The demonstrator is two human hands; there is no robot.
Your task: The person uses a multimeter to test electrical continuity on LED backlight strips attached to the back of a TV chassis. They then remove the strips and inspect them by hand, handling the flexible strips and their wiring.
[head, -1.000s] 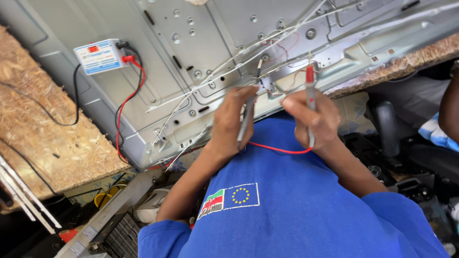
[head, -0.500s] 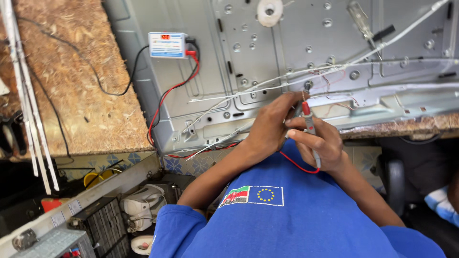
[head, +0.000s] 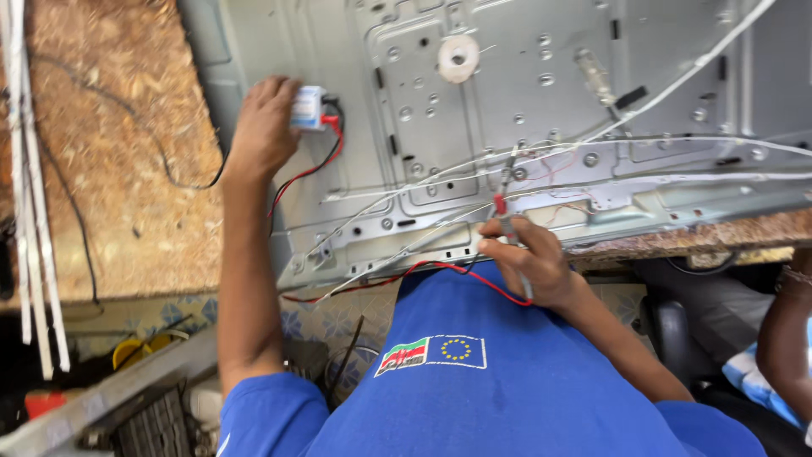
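My left hand (head: 264,127) reaches far left and rests on a small white and blue tester box (head: 308,107) lying on the grey metal panel (head: 474,101). Red and black leads (head: 317,165) run from the box down the panel. My right hand (head: 529,258) pinches two thin probes (head: 501,199), one with a red collar, their tips touching a thin white strip (head: 541,156) that crosses the panel. A red wire (head: 457,271) loops under that hand across my blue shirt.
A chipboard tabletop (head: 110,169) lies left of the panel, with white strips (head: 25,186) along its edge. A roll of white tape (head: 458,57) sits on the panel. Another person's arm (head: 787,338) shows at the right edge. Clutter and a grille (head: 152,423) lie below.
My left hand has left the probes and moved up and left onto the tester box. My right hand now holds both probes alone against the strip. The view has shifted.
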